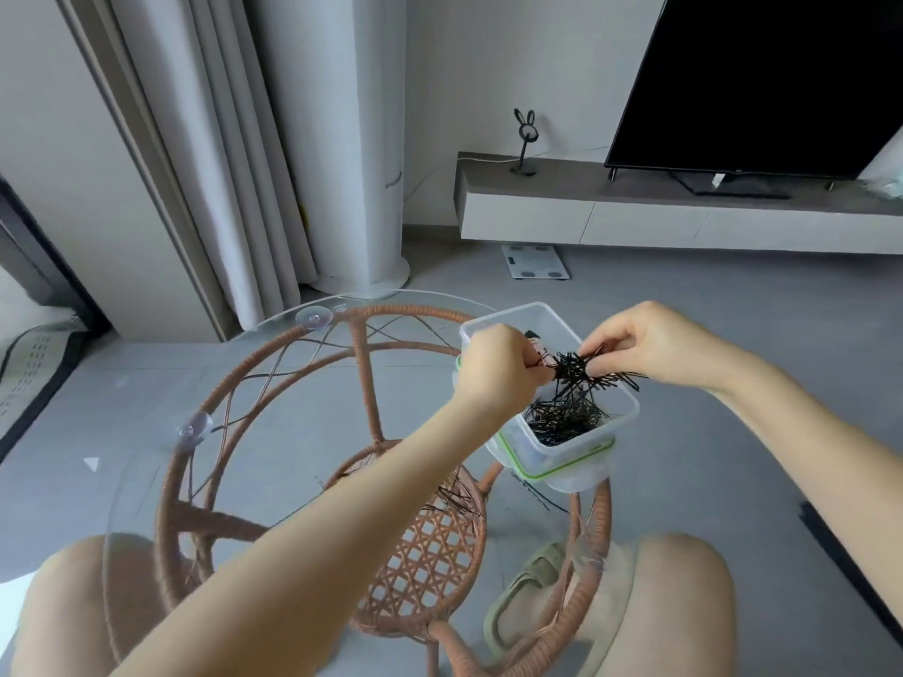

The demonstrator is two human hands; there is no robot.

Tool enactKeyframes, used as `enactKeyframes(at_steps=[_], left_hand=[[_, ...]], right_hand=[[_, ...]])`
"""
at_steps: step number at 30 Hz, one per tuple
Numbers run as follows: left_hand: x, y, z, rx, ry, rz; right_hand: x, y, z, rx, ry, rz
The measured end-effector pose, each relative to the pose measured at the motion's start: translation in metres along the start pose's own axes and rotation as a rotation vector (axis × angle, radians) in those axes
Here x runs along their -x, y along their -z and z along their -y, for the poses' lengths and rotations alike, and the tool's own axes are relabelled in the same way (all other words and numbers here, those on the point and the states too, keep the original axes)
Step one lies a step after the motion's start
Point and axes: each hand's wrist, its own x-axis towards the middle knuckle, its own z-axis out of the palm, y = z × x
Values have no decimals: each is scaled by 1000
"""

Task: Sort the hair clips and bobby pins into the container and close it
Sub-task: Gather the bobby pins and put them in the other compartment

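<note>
- While both hands work above it, a tangled bunch of black bobby pins [593,371] hangs over the open clear container [620,422], its pins splaying in every direction with no single long axis.
- Right hand [655,349], fingers pinched closed on the bunch's right side, holds it from above — the pins fan out below and to the left of the fingertips.
- Left hand [503,371] is closed in a fist at the bunch's left edge, gripping something small and pinkish [540,356]; what it is cannot be told.
- More black pins [562,422] lie heaped inside the container.
- Under the container sits its green-edged lid [562,469], at the right rim of a round glass table [146,481].
- A loose scatter of pins [457,498] lies on the glass nearer the person, and one long pin [537,495] lies just below the lid.
- Beneath the glass — a woven rattan frame [371,383].
</note>
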Motion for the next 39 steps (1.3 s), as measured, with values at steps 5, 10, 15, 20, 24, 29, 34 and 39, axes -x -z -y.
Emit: enactKeyframes(at_steps=[5, 10, 15, 20, 24, 29, 34, 39], left_hand=[[-4, -40, 2, -120, 26, 61], [-7, -51, -3, -293, -51, 184], [-13, -53, -7, -458, -131, 336], [-12, -24, -12, -414, -186, 435], [4, 18, 3, -192, -169, 248], [61, 43, 86, -280, -144, 9], [111, 35, 168, -517, 48, 76], [119, 13, 171, -556, 63, 75]], right_hand=[[-7, -17, -40, 82, -39, 60], [-16, -31, -54, 165, -13, 91], [-15, -37, -48, 294, 38, 169], [-1, -22, -33, 270, 4, -10], [35, -12, -14, 128, 36, -208], [89, -62, -17, 136, 61, 44], [109, -142, -45, 395, 32, 134], [109, -208, -25, 541, 116, -62]])
